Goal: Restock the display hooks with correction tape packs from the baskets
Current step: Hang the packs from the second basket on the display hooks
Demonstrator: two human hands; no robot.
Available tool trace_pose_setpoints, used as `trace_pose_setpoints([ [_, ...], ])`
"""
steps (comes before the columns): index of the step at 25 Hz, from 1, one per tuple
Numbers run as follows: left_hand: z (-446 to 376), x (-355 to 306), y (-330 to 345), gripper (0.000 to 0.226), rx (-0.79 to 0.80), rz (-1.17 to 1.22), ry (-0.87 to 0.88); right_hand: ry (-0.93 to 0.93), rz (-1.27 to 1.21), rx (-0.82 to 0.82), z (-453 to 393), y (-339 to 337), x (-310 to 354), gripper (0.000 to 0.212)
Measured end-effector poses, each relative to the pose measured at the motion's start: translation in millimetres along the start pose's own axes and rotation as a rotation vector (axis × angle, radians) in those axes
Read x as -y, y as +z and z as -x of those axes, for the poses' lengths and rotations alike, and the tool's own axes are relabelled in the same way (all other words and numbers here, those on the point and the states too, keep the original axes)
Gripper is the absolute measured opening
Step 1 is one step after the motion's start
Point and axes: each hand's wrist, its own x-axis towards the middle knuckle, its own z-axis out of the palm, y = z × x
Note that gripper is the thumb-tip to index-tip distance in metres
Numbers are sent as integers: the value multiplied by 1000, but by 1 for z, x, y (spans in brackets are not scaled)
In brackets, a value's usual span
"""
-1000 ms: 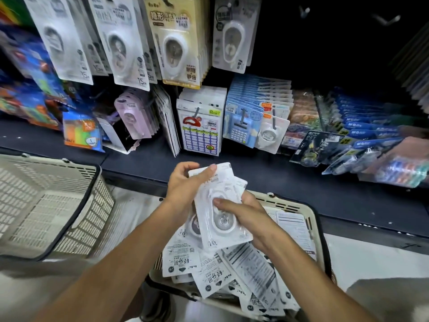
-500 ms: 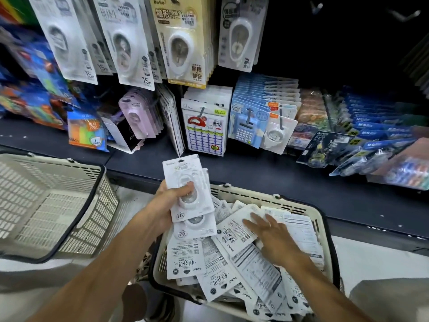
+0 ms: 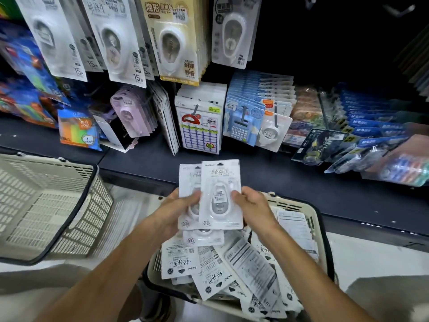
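Correction tape packs, flat white card-backed blister packs with a clear moulded bubble over the dispenser (image 3: 219, 196), are held upright as a small fanned stack above the cream slotted plastic basket (image 3: 311, 212) that carries the loose remainder in a jumbled heap. Left hand (image 3: 178, 212) grasps the stack from its left edge, thumb laid across the fronts; right hand (image 3: 250, 210) pinches the front pack at its right edge, thumb on the face beside the bubble. Judged handling: each pack is light and fairly stiff across the card, yet glossy, so stacked packs are likely to slide over one another (a firm edge grip is advised). The bubble looks thin and could dent; best hold is on the flat card margins, leaving the dark hang slot at the top free for the hook. A second cream slotted basket (image 3: 58, 205) sits to the left on the floor, apart from the first. Bare metal display hooks (image 3: 399, 10) show at upper right against a dark backing; other carded tape packs (image 3: 171, 40) hang at upper left above the dark shelf (image 3: 278, 182).
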Motion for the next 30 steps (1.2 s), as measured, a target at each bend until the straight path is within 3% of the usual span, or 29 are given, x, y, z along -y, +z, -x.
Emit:
trace_pose_setpoints([
  [2, 6, 1, 8, 51, 134, -58, -65, -138, 455, -46, 13, 17, -4, 31],
  [3, 8, 1, 10, 56, 141, -91, -61, -172, 540, -15, 19, 21, -3, 35],
  [6, 8, 3, 7, 70, -19, -134, 48, -11, 468, 143, 23, 2, -2, 45],
  [9, 2, 0, -5, 76, -184, -43, 99, 167, 1002, 358, 30, -18, -18, 54],
  [11, 1, -2, -10, 86, -227, -42, 109, 230, 1233, 433, 45, -5, -47, 77],
  [12, 2, -1, -10, 89, -232, -53, 110, 212, 1312, 417, 53, 7, -62, 85],
  [14, 4, 1, -10, 89, -234, -66, 116, 57, 1394, 381, 61, 23, -79, 76],
  [16, 4, 1, -7, 86, -229, -75, 115, -14, 1207, 368, 51, 7, -75, 51],
  [20, 7, 2, -7, 74, -222, -64, 130, 183, 470, 417, 31, -49, -56, 25],
  [25, 14, 5, 0, 64, -151, -95, 124, 239, -94, 144, 21, -49, -39, 29],
  [27, 17, 8, 6, 61, -62, -149, 95, 254, -300, 106, 20, -36, -26, 20],
  [30, 21, 10, 15, 51, 54, -203, 5, 187, -338, 114, 24, -18, -12, 14],
])
